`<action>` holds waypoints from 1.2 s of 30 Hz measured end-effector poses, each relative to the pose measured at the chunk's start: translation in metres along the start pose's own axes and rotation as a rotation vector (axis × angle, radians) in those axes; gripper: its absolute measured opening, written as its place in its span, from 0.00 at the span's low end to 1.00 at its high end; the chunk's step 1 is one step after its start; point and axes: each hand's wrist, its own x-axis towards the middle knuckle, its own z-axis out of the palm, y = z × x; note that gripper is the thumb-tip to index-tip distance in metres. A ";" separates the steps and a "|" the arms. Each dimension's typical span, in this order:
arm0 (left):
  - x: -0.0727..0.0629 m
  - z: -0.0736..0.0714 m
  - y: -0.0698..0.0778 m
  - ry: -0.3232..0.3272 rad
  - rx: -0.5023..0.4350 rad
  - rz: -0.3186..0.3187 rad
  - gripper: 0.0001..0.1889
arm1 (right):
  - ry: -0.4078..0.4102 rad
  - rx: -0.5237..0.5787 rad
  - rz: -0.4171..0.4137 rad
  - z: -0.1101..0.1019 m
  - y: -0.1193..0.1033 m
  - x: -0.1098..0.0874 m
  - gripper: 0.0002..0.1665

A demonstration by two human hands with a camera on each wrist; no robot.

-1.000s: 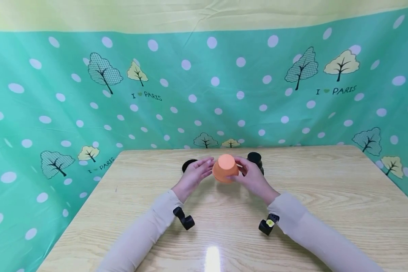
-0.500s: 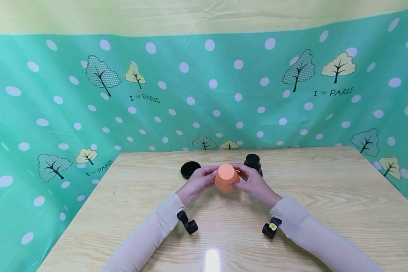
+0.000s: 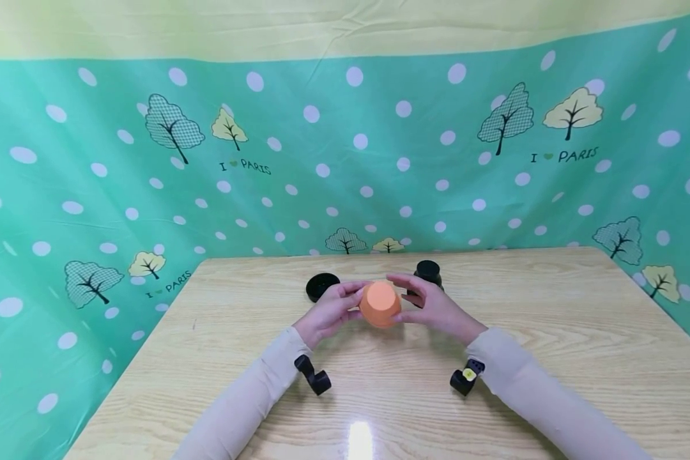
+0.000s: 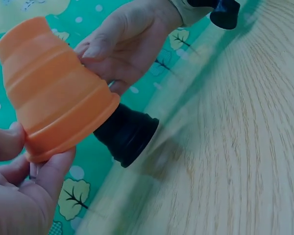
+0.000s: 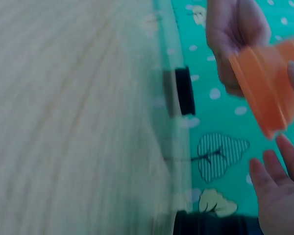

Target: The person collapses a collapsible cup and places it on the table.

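Observation:
An orange stepped cup (image 3: 381,304), wide rim down and narrow base up, is held above the table between the two hands. My left hand (image 3: 330,313) pinches its rim; in the left wrist view the left thumb and fingers (image 4: 54,171) grip the lower edge of the cup (image 4: 59,88). My right hand (image 3: 437,313) is spread at the cup's other side, fingers loosely bent and parted from it. In the right wrist view the right hand (image 5: 284,191) shows open fingers below the cup (image 5: 272,83), its thumb overlapping the cup.
Behind the right hand stands a black stepped cup (image 3: 428,271), narrow end up. A round, shallow black dish or lid (image 3: 321,285) lies behind the left hand. The wooden table (image 3: 236,319) ends at a green dotted curtain (image 3: 299,153).
The left hand came in from the side and took the cup's rim. The right hand, which held the cup, has loosened its fingers and drawn slightly right. The cup came a little nearer.

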 end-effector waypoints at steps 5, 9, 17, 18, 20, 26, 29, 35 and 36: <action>-0.004 0.000 0.002 -0.049 -0.010 0.033 0.21 | -0.009 0.095 0.040 -0.012 0.006 -0.001 0.41; -0.006 0.001 0.002 -0.082 0.022 0.061 0.21 | -0.016 0.166 0.052 -0.014 0.008 0.000 0.38; -0.006 0.002 0.003 -0.106 0.072 0.113 0.21 | 0.035 0.276 0.139 -0.005 0.009 0.004 0.30; -0.006 0.002 0.003 -0.107 0.076 0.116 0.21 | 0.044 0.295 0.155 -0.003 0.009 0.005 0.29; -0.006 0.003 0.003 -0.106 0.085 0.120 0.22 | 0.057 0.319 0.185 0.000 0.009 0.006 0.29; -0.006 0.003 0.002 -0.084 0.090 0.110 0.22 | 0.087 0.306 0.204 0.008 0.007 0.007 0.30; -0.005 0.002 0.000 -0.073 0.086 0.104 0.21 | 0.108 0.291 0.211 0.010 0.005 0.008 0.29; -0.005 0.006 0.000 -0.006 0.142 0.116 0.21 | 0.113 0.228 0.208 0.010 0.004 0.008 0.29; -0.005 0.007 0.000 0.012 0.177 0.121 0.21 | 0.113 0.215 0.205 0.010 0.004 0.008 0.29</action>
